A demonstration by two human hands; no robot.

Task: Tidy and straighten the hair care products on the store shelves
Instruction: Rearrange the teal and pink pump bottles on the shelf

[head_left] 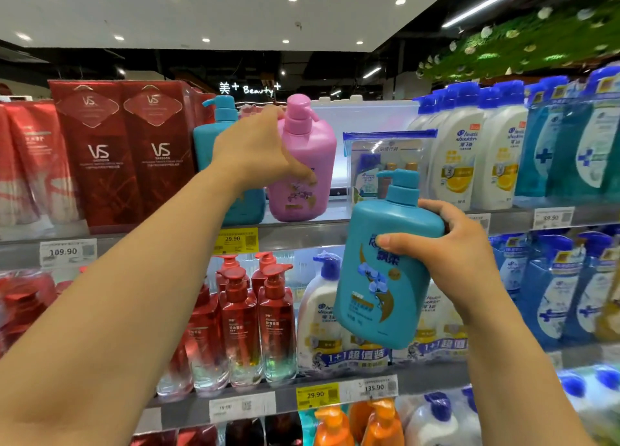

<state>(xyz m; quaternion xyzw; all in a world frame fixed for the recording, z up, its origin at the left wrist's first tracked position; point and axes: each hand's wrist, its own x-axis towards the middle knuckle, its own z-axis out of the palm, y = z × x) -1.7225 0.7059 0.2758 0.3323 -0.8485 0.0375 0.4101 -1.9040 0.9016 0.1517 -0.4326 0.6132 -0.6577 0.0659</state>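
Note:
A pink pump bottle (307, 163) stands on the top shelf (302, 232), and my left hand (258, 150) grips its left side. Behind that hand stands a teal pump bottle (214, 137), partly hidden. My right hand (449, 254) holds a second teal pump bottle (385, 267) in the air in front of the shelves, tilted slightly, below and right of the pink one. A clear travel pouch (385, 163) with small bottles stands on the top shelf just behind it.
Red boxed sets (120, 150) fill the top shelf at left. White bottles with blue pumps (476, 150) stand at right. The middle shelf carries red bottles (255, 314) and white twin packs (322, 318). Orange bottles (352, 425) sit on the lowest shelf.

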